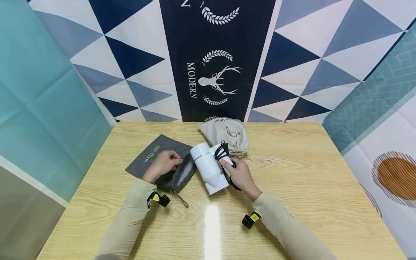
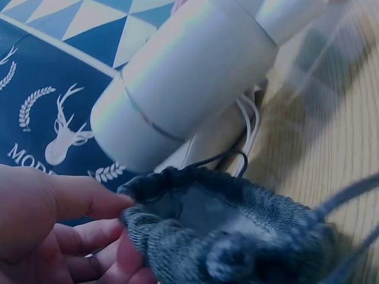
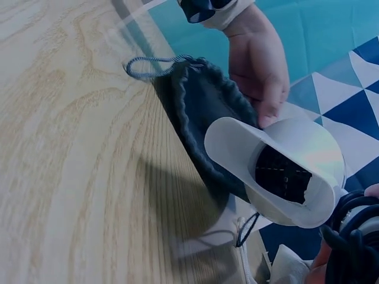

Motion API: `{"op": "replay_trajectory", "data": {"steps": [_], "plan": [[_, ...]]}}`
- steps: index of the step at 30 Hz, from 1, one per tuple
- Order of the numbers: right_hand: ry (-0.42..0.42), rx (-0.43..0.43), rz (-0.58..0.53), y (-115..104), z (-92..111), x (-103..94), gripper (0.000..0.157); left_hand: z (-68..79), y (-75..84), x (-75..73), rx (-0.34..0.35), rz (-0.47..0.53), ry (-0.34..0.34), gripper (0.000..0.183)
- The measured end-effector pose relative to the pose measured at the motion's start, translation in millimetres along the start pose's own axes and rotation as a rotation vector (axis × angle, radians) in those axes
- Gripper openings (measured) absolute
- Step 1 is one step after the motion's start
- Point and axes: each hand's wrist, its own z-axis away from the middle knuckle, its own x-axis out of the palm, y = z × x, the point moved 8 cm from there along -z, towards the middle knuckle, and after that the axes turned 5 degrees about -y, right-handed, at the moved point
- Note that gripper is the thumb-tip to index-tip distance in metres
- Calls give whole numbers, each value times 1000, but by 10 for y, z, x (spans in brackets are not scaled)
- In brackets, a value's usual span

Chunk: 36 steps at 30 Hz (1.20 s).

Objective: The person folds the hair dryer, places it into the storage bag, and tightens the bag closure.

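Observation:
In the head view my right hand (image 1: 243, 176) grips the handle of a white hair dryer (image 1: 205, 162), its black cord (image 1: 221, 151) wound round the handle. The dryer tilts beside the mouth of a dark grey drawstring pouch (image 1: 184, 175) marked "Hair Dryer". My left hand (image 1: 165, 162) pinches the pouch's rim between thumb and fingers. The left wrist view shows the gathered mouth (image 2: 172, 248) held apart, the dryer's rounded rear just above it. In the right wrist view the wide flat nozzle (image 3: 231, 142) overlaps the pouch opening; most of the right hand is out of frame there.
Behind the dryer lies a beige drawstring bag (image 1: 224, 133), also printed "Hair Dryer", its white cord (image 1: 264, 159) trailing right over the wooden table (image 1: 292, 195). A patterned cloth wall (image 1: 214, 43) rises at the table's back edge, with more cloth on both sides.

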Motion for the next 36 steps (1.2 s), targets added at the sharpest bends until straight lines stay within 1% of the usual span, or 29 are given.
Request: {"op": "replay_trajectory", "data": {"steps": [3,9,13,18,20,22,24,25,28,31,33,36], "plan": [[-22,12,3,2,7,36,32,-5,31,6,-10,35,36,15],[-72,12,54,18,23,116,29,4,99,23,-11,84,94,16],[-76,-2,83,15,38,138,27,21,154,47,-6,103,113,16],[-83,-20,130,8,57,159,29,54,226,56,13,121,142,14],[-100,-21,146,10,64,181,30,72,273,68,30,128,140,14],[-113,-25,159,9,71,203,30,87,329,89,50,114,129,14],[-122,-38,181,1,76,222,31,98,389,115,73,81,113,13],[-125,-44,187,-3,78,229,30,106,419,126,87,40,110,13],[-126,-61,202,-7,79,244,30,129,509,149,130,-120,112,11],[-128,-71,222,-6,81,254,30,144,574,169,155,-279,128,9],[-130,-76,239,-8,86,260,31,131,601,190,158,-337,126,9],[-132,-88,257,-18,90,267,30,80,635,215,157,-390,117,13]]}}
